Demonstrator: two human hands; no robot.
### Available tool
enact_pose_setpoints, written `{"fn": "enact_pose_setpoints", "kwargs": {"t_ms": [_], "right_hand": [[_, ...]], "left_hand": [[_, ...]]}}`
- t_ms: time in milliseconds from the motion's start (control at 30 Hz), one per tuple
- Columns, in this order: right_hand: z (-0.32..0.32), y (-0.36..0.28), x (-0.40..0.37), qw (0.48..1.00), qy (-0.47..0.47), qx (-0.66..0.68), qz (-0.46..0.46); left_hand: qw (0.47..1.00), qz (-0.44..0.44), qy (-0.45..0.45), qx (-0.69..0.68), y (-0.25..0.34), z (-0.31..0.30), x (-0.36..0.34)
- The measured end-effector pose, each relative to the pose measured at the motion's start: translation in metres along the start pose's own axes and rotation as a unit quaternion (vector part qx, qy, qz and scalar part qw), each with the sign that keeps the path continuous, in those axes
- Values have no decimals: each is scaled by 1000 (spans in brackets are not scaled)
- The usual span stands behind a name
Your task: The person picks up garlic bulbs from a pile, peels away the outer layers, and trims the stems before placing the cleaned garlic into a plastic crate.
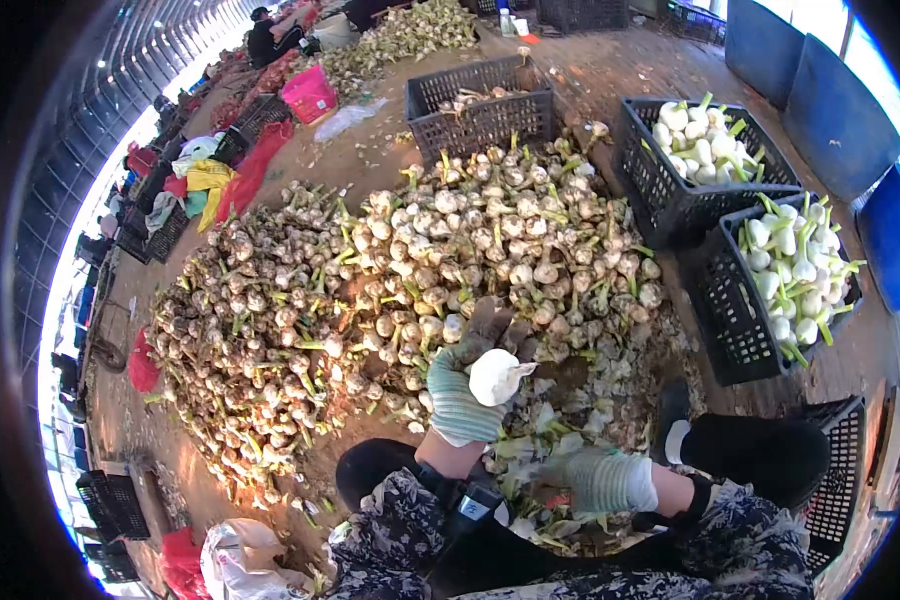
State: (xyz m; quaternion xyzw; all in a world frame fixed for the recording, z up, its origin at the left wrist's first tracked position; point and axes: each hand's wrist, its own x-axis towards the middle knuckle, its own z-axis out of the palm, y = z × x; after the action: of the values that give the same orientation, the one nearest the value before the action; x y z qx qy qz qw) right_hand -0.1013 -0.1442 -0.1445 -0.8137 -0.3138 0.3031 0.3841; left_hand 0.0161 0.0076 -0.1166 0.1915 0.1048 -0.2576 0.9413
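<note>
My left hand [465, 385], in a striped glove with dark fingers, holds a white peeled garlic bulb [497, 377] in its palm, fingers curved behind it. To its right, my right hand [595, 480] in a matching glove is low over green and white peelings [530, 455]; its fingers are smeared, and what they hold, if anything, cannot be made out. Beyond both hands spreads a large pile of unpeeled garlic bulbs [450, 250] with short stems.
Two black crates [660, 205] [735, 335] of white bulbs stand at the right. Another black crate [480, 125] is behind the pile. A pink basket [309, 95], a white sack [245, 560] and blue barrels [840, 120] surround the area. A person [270, 38] sits far back.
</note>
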Motion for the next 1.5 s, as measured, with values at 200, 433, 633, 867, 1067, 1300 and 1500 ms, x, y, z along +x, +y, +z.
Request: {"fn": "enact_pose_setpoints", "kwargs": {"t_ms": [200, 433, 633, 867, 1067, 1300, 1500], "right_hand": [[-48, -8, -8, 911, 365, 116, 151], [-41, -36, 16, 912, 379, 144, -52], [-66, 17, 5, 945, 231, -17, 232], [-48, 56, 56, 796, 319, 508, 80], [-148, 93, -43, 416, 547, 631, -360], [-135, 182, 32, 595, 575, 551, 105], [-100, 207, 180, 826, 346, -84, 438]], "left_hand": [[999, 12, 29, 7, -9, 3, 1], [985, 103, 111, 83, -15, -7, 18], [977, 54, 129, 162, -13, -19, 21], [945, 81, 140, 284, -36, 0, 35], [938, 127, 167, 276, -22, -20, 52], [946, 137, 216, 198, -11, -17, 58], [935, 101, 235, 244, -3, -32, 55]]}}
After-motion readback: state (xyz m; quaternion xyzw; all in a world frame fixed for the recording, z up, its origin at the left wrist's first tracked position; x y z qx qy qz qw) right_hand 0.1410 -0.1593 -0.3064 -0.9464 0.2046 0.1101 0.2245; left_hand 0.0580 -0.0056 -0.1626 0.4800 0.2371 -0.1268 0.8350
